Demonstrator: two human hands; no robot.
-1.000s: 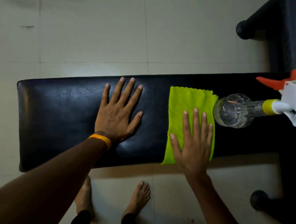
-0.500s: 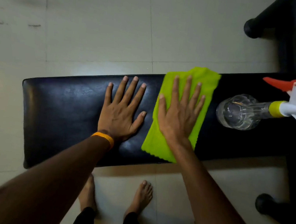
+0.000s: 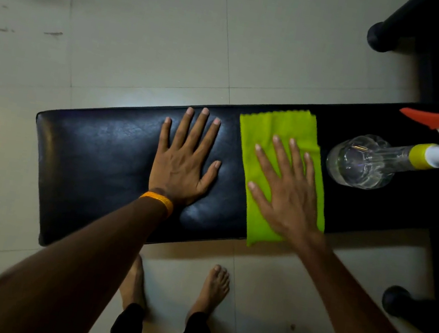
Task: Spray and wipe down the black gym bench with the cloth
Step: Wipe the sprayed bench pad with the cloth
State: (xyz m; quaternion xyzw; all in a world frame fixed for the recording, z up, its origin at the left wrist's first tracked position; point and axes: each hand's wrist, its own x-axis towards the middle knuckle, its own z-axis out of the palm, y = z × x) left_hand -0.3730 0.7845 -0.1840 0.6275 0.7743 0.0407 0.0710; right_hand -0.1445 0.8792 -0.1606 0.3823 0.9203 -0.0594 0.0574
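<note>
Your right hand slid the green cloth toward the spray bottle; both hands, left hand included, lie flat and open on the gym bench.

The right hand covers the middle of the lime-green microfibre cloth, hiding the weave beneath. The black padded tabletop runs out past the right edge, as does the white-and-orange trigger head of the clear plastic spray bottle. Both forearms are cut off at the bottom edge.
</note>
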